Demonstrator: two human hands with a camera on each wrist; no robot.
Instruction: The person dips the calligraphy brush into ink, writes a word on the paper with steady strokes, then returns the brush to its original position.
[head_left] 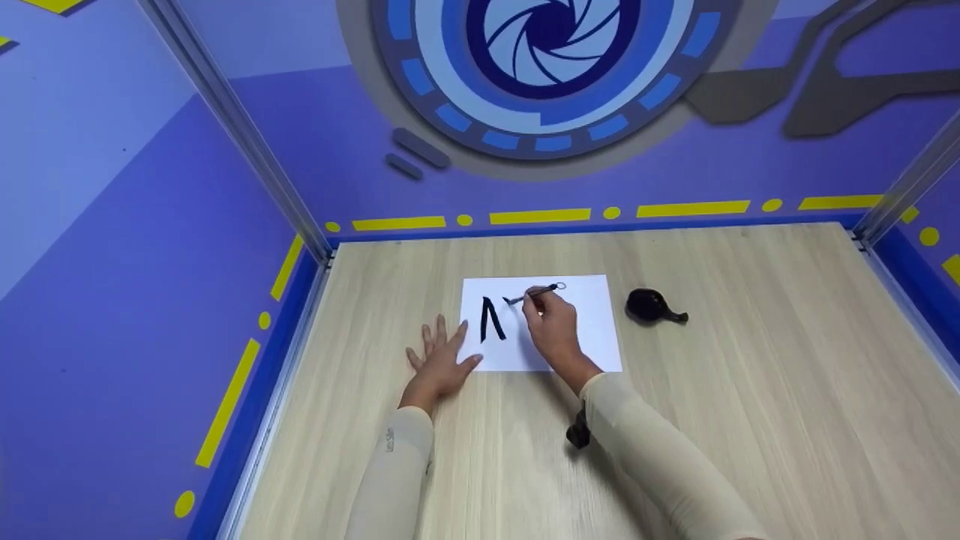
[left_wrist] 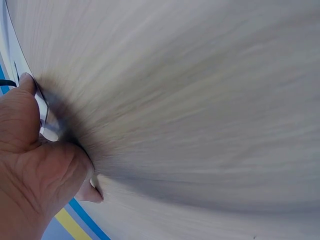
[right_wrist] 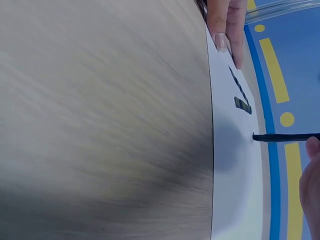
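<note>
A sheet of white paper [head_left: 594, 319] lies on the wooden table, with two black strokes [head_left: 493, 318] slanting apart from a shared top on its left half. My right hand [head_left: 553, 328] pinches a slim dark brush [head_left: 517, 300] whose far end carries a small ring. The brush's black tip points left, close over the paper just right of the strokes; in the right wrist view the brush [right_wrist: 282, 137] has its tip right at the sheet. Fingers spread, my left hand [head_left: 441, 366] rests across the paper's left edge, thumb near the lower left corner.
A small black dish with a handle [head_left: 651, 306] stands right of the paper. Blue and purple printed panels [head_left: 300, 142] with metal corner posts wall the table at the back and both sides. A dark device [head_left: 577, 431] is strapped at the right wrist.
</note>
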